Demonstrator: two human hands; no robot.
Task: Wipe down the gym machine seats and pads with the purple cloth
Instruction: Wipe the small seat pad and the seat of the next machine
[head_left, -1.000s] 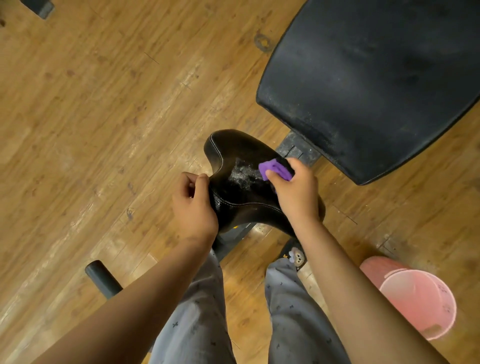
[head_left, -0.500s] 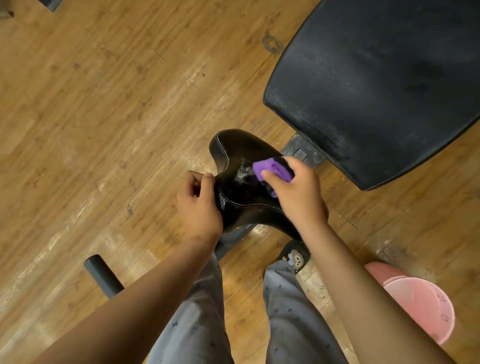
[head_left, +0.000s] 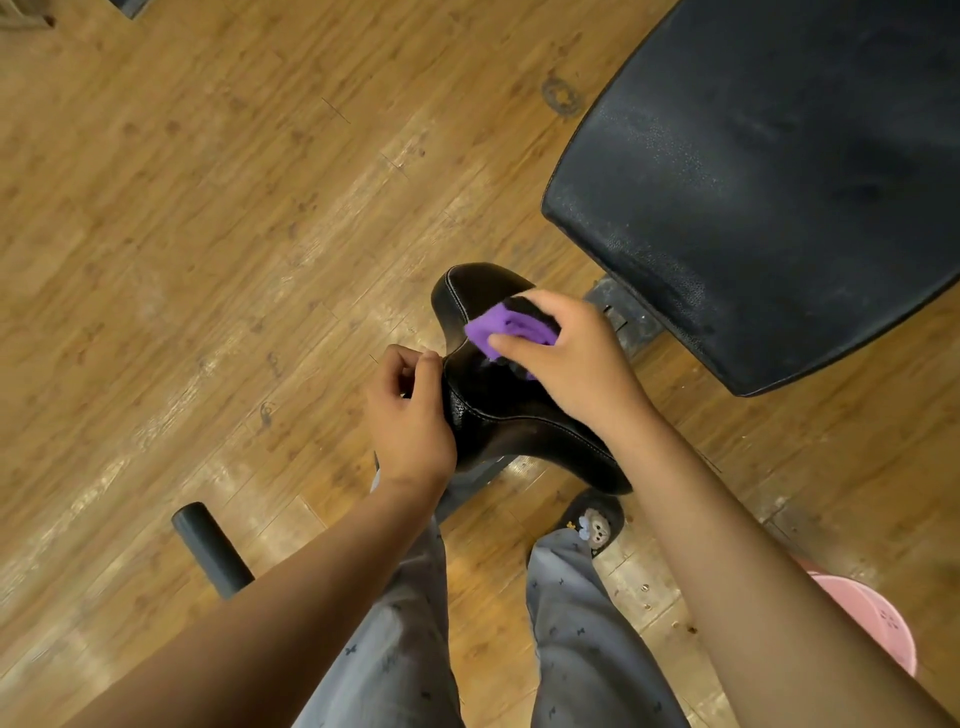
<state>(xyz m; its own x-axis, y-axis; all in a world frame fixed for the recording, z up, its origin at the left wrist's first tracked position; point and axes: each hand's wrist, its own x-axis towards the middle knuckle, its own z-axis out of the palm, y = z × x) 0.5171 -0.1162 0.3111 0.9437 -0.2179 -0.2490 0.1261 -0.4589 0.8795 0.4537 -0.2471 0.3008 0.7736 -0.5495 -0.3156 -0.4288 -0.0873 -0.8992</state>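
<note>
Right hand has the purple cloth bunched up on the small black seat. Left hand is curled, holding nothing, against the seat's left edge.

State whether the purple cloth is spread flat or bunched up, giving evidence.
Bunched up: the purple cloth shows creases and sits as a small wad gripped by the right hand against the small black seat.

Warm soft light leaves sheen on the black pad and floor.
</note>
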